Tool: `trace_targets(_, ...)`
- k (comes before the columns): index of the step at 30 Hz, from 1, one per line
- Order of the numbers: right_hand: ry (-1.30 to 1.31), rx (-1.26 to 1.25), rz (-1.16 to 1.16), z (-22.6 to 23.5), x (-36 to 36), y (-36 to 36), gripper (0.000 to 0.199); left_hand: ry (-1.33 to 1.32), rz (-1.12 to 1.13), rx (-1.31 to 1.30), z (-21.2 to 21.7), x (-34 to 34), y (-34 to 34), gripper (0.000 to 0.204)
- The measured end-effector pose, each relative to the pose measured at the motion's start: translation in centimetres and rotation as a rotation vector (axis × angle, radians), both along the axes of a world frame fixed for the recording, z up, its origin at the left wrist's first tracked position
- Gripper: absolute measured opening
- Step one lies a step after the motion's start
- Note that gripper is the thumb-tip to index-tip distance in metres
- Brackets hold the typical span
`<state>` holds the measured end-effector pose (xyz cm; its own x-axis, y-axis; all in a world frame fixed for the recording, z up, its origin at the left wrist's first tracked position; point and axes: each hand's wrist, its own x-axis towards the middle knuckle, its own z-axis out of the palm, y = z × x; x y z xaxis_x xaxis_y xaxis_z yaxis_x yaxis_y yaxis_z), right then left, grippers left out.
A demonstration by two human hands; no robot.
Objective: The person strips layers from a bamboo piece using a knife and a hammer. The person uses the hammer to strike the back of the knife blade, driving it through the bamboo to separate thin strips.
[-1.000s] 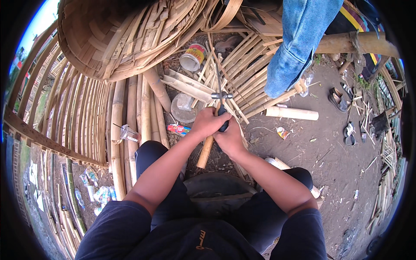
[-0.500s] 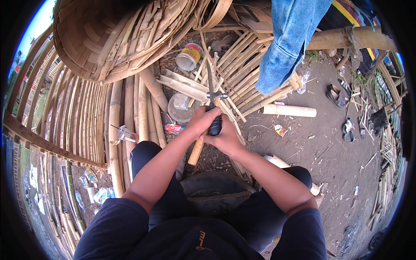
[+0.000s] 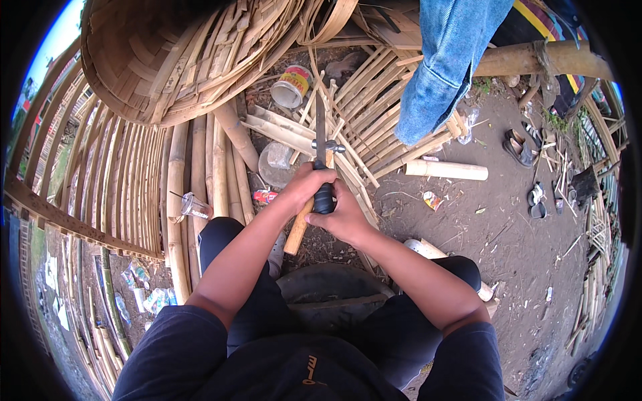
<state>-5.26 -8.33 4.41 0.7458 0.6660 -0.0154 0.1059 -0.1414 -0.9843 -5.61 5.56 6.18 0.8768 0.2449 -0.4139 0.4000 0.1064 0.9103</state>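
Note:
My right hand (image 3: 348, 217) is closed around the black handle (image 3: 324, 198) of a knife. Its narrow blade (image 3: 319, 120) points away from me over a pile of bamboo strips (image 3: 374, 100). My left hand (image 3: 302, 187) sits right beside it, touching the handle and gripping a short light-brown wooden stick (image 3: 294, 235) that slants down toward my knee. Both hands meet above my lap; I sit with knees apart in dark trousers.
A big woven bamboo basket (image 3: 167, 60) lies at the upper left, with bamboo poles (image 3: 177, 174) beside it. A tin can (image 3: 293, 85), a clear plastic cup (image 3: 194, 206), a cut bamboo piece (image 3: 447, 170), a hanging denim garment (image 3: 448, 60) and sandals (image 3: 518, 147) surround me on bare dirt.
The knife blade has swung up from low among the strips to point straight away from me. The stick's lower end has shifted slightly left. Both hands keep their grip.

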Motion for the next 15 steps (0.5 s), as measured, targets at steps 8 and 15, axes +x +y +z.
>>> trace_targets(8,-0.063,-0.02,0.038,0.7,0.6,0.1,0.062,-0.06,0.017,-0.022,-0.7,0.4,0.4,0.03)
trace_targets(15,0.303,0.15,-0.061,0.7,1.4,-0.2,0.037,-0.026,0.065,-0.077,-1.6,0.9,1.3,0.03)
